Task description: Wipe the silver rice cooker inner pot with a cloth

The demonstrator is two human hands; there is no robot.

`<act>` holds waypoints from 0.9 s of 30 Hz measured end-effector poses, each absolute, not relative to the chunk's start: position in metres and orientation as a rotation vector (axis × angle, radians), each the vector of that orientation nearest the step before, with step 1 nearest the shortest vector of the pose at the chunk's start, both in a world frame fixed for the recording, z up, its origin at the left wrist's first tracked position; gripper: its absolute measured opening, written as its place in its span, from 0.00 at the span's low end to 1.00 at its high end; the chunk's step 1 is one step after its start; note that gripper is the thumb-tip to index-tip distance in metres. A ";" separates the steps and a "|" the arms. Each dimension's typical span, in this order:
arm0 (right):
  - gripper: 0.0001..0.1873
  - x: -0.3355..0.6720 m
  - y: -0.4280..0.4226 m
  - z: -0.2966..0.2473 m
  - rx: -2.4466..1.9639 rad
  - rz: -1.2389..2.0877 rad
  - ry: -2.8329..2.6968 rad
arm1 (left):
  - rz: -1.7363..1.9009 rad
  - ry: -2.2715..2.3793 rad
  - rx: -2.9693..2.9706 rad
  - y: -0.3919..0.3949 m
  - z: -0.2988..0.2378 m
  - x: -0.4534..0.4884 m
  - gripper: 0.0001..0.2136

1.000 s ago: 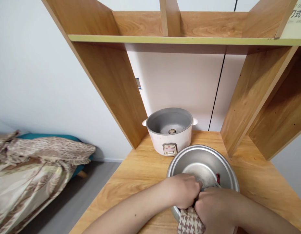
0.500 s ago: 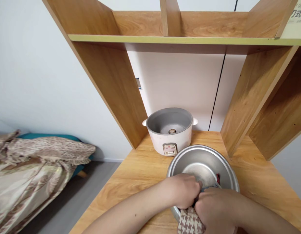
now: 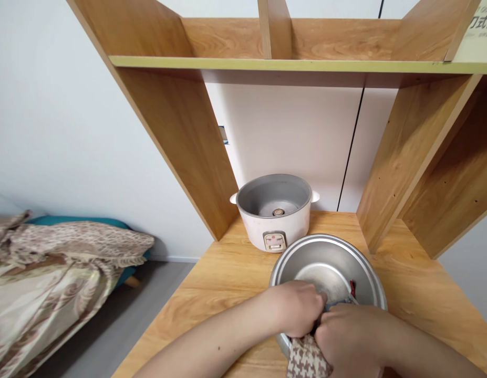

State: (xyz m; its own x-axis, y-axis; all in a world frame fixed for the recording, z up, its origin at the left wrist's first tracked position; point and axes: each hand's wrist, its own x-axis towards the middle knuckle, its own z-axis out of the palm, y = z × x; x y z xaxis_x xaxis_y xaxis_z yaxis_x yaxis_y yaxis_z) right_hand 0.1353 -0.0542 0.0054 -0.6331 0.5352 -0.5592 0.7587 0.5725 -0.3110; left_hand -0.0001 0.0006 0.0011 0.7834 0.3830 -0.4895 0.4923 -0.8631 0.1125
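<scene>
A silver metal pot (image 3: 333, 252) stands on the wooden tabletop, and both hands meet over its near side. My left hand (image 3: 300, 307) is closed, its knuckles turned toward my right hand (image 3: 348, 336), also closed. A brown-and-white houndstooth cloth (image 3: 309, 359) comes out from between them and hangs over the pot's near rim. Bluish fabric (image 3: 340, 303) and a small red piece (image 3: 352, 287) show beyond the fingers, inside the pot; whether they belong to the cloth I cannot tell. The fingertips are hidden.
Behind the pot sits a white rice cooker body (image 3: 277, 226), lidless, with a grey interior. Wooden shelf panels (image 3: 420, 157) rise on both sides, and a shelf board (image 3: 290, 65) crosses above. At the left is a blue seat draped with a patterned blanket (image 3: 81, 247).
</scene>
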 end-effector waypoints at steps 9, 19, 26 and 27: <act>0.22 0.136 -0.054 0.001 1.039 -0.749 2.414 | -0.699 0.686 2.737 0.000 0.002 0.001 0.15; 0.23 0.134 -0.056 0.008 1.073 -0.777 2.374 | -0.744 0.686 2.723 0.000 0.005 0.001 0.15; 0.21 0.134 -0.055 0.006 1.060 -0.772 2.386 | -0.742 0.687 2.732 -0.001 0.005 0.001 0.15; 0.20 0.135 -0.055 0.006 1.063 -0.772 2.386 | -0.741 0.684 2.730 -0.001 0.005 0.001 0.15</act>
State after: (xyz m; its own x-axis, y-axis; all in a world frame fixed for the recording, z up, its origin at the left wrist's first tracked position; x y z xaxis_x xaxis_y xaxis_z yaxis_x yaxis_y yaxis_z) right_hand 0.1349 -0.0550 0.0058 -0.6229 0.5391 -0.5669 0.7690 0.5549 -0.3173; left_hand 0.0006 -0.0006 0.0045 0.7632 0.3765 -0.5252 0.4934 -0.8643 0.0974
